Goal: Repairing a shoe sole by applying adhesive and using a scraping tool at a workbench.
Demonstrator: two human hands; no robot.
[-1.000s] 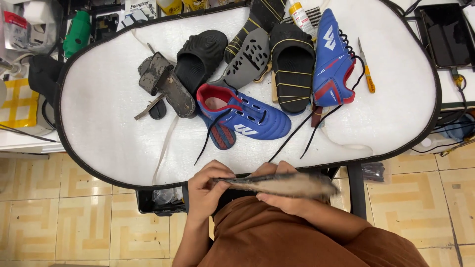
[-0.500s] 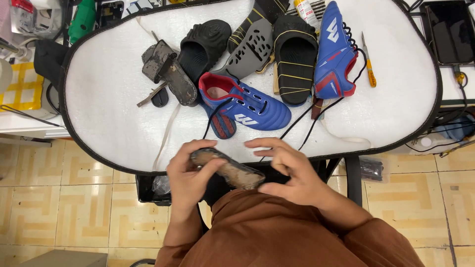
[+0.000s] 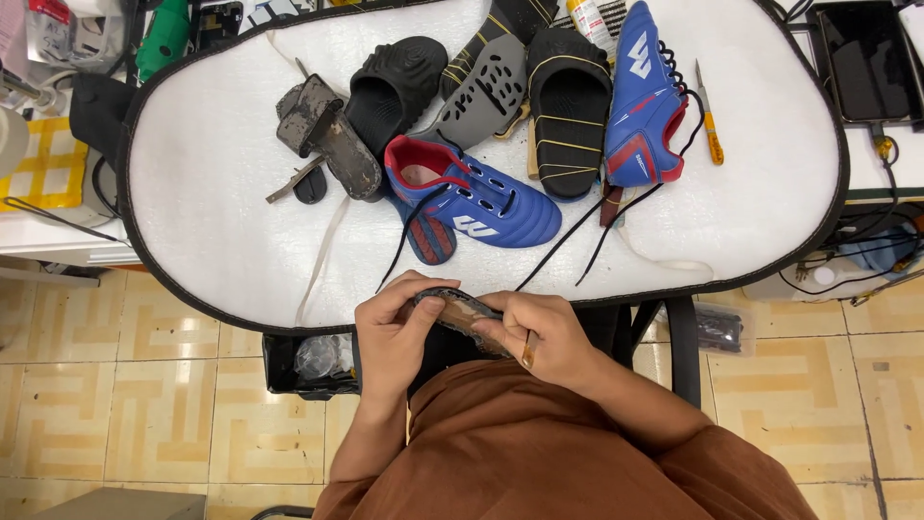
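Gripping a worn shoe sole [image 3: 460, 313] between them, both hands work just below the near edge of the white table [image 3: 212, 193], above the lap. The left hand [image 3: 393, 337] curls around the sole's upper-left end, thumb on top. The right hand [image 3: 539, 337] closes over the lower-right end and also pinches a thin stick-like tool [image 3: 526, 349] between its fingers. The sole's long axis slants from upper left to lower right, each hand at one end, neither clearly nearer its middle. It looks dark-edged, brownish and scuffed on the visible face. Beyond, on the table, lie a blue shoe [image 3: 476, 197], its mate [image 3: 643, 96], black sandals [image 3: 568, 91] and another worn sole [image 3: 332, 144].
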